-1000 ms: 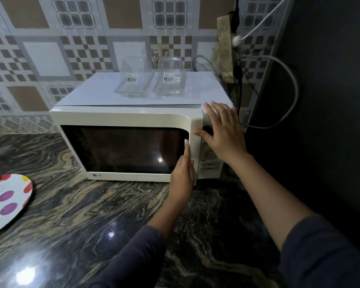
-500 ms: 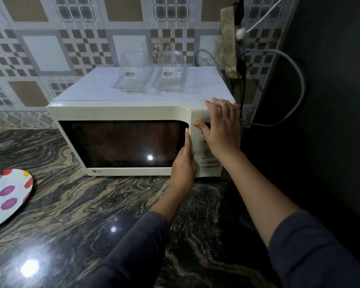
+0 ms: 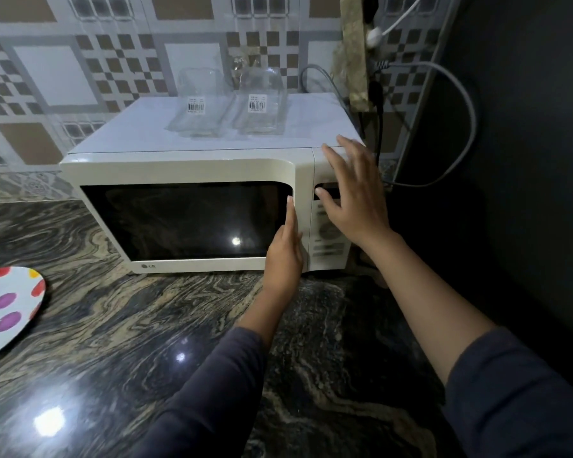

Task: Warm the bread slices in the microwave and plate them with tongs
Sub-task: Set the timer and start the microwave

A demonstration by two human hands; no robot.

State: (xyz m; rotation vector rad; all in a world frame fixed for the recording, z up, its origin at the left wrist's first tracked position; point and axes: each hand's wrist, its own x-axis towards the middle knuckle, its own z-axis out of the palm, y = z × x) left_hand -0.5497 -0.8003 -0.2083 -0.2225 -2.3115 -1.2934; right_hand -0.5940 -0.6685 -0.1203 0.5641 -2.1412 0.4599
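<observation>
A cream microwave (image 3: 186, 166) stands on the marbled counter against the tiled wall, its door closed and its window dark. My left hand (image 3: 286, 251) lies flat against the door's right edge, fingers straight and pointing up. My right hand (image 3: 353, 196) is spread over the control panel, fingers reaching the top right corner and thumb at the dark display. A white plate with coloured dots (image 3: 9, 305) sits at the left edge of the counter. No bread or tongs can be seen.
Two clear plastic containers (image 3: 232, 105) with barcode stickers rest on top of the microwave. Grey and white cables (image 3: 457, 104) loop along the wall to the right, next to a dark panel (image 3: 526, 160). The glossy counter (image 3: 146, 342) spreads in front.
My right hand has spread its fingers wider over the control panel. My left hand keeps pressing the door edge. The view has shifted slightly.
</observation>
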